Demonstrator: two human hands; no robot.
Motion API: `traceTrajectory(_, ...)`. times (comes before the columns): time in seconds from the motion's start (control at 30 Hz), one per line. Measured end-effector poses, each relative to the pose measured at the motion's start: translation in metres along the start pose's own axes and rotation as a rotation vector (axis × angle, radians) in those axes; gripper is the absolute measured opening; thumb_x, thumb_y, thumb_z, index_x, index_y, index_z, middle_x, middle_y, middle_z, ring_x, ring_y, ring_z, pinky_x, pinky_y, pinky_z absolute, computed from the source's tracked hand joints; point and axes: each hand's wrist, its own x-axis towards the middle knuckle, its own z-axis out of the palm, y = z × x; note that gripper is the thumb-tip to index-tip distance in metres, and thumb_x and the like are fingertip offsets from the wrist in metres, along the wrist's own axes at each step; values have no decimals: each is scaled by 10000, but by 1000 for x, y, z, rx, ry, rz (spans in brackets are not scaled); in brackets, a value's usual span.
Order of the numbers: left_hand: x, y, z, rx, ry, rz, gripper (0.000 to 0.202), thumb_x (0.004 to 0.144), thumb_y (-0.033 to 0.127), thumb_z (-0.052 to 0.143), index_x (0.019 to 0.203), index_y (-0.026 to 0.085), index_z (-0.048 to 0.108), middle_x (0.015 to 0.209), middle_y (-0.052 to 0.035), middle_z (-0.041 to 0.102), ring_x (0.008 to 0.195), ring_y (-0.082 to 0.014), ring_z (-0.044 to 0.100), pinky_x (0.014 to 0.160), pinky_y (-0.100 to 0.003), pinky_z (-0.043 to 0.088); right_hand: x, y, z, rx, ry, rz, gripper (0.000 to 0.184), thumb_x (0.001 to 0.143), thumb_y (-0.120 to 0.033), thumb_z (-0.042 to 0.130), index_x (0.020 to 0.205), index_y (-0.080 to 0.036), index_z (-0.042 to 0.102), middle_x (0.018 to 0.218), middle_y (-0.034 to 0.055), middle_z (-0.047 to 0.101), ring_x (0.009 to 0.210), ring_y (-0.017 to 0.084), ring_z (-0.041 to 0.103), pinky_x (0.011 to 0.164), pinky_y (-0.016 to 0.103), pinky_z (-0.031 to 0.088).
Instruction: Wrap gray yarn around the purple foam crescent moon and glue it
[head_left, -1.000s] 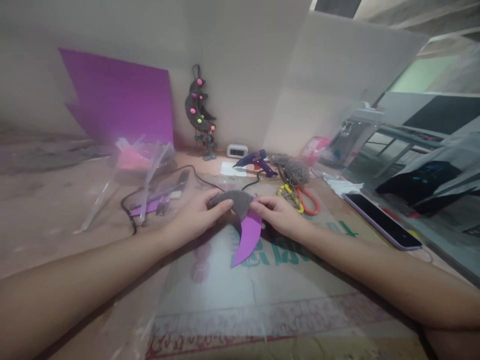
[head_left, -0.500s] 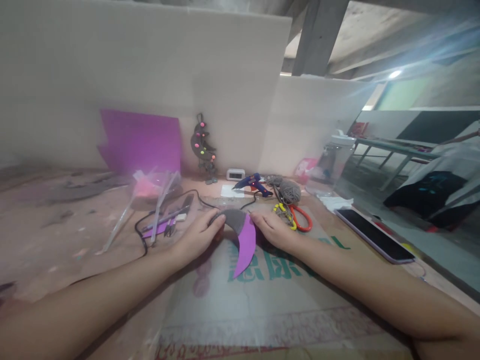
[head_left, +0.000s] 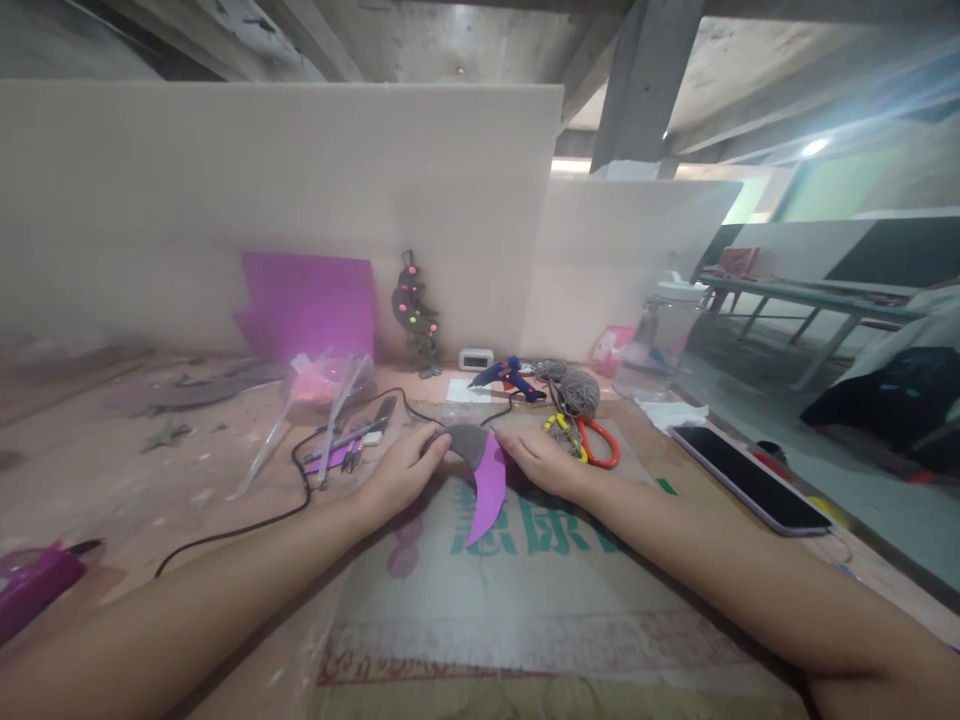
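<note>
A purple foam crescent (head_left: 487,490) lies on a sheet of printed cardboard (head_left: 525,590), its upper part wrapped in grey yarn. My left hand (head_left: 405,470) pinches the grey-wrapped end from the left. On the other side my right hand (head_left: 536,460) grips the crescent where the grey meets the purple. Both hands rest low on the cardboard with fingers closed on the piece.
Behind the hands lie a blue glue gun (head_left: 504,376) with a black cord, a ball of grey yarn (head_left: 579,390), orange-handled scissors (head_left: 600,440) and glue sticks (head_left: 330,420). A phone (head_left: 750,478) lies right. A purple foam sheet (head_left: 311,305) and a decorated moon (head_left: 415,310) lean on the wall.
The camera has tilted upward, so the ceiling beams show and the hands sit lower and smaller. Both hands keep their hold on the crescent.
</note>
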Motion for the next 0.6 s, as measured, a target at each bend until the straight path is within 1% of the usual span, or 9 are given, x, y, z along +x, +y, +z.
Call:
traceTrajectory(0.07,0,0,-1,1,12,18,280,942,381,381,823,194,551,864,-36,608,849,-203,545,801,-301,401,-1,-2,0,1,6,2,537,977,-542,243,691,-185,525,695,24,560,677,161,492,662,282,362)
traceTrajectory(0.13,-1,0,-1,-19,19,11,279,938,387,388,846,191,563,872,-37,615,858,-203,551,801,-299,408,-2,-5,0,9,26,15,519,977,-532,256,686,-187,512,681,17,545,668,158,486,654,281,354)
traceTrajectory(0.2,-1,-1,-2,-60,24,-38,296,934,411,396,797,193,543,780,-16,590,761,-183,540,716,-283,413,-3,-8,1,22,57,36,503,984,-508,253,686,-186,501,663,8,534,651,151,488,635,275,353)
traceTrajectory(0.3,0,-4,-1,-174,19,-129,345,931,460,398,708,204,460,603,35,468,570,-140,453,561,-254,364,-4,-15,4,127,89,111,471,978,-494,285,696,-181,497,615,-11,510,587,132,484,572,253,362)
traceTrajectory(0.37,2,-9,0,-300,15,-144,344,931,481,393,734,205,454,601,42,466,539,-129,441,526,-247,350,-4,-19,7,253,60,184,423,945,-498,377,726,-170,530,615,-17,515,558,119,480,536,239,369)
traceTrajectory(0.43,5,-13,1,-377,15,-161,343,921,490,417,743,200,460,629,33,494,542,-123,460,515,-243,354,-3,-21,9,348,23,239,355,899,-476,478,757,-161,563,646,-15,543,569,115,492,538,232,385)
traceTrajectory(0.5,6,-15,1,-406,15,-175,340,912,485,440,736,195,463,633,31,504,544,-118,467,516,-240,358,-2,-22,10,363,22,244,302,870,-435,528,754,-160,573,670,-11,559,598,117,508,566,234,401)
traceTrajectory(0.6,6,-12,1,-400,3,-194,323,913,459,453,734,191,472,628,34,503,555,-114,465,531,-236,359,-2,-22,9,332,44,230,285,879,-408,514,726,-171,555,639,-24,533,585,115,490,571,237,393)
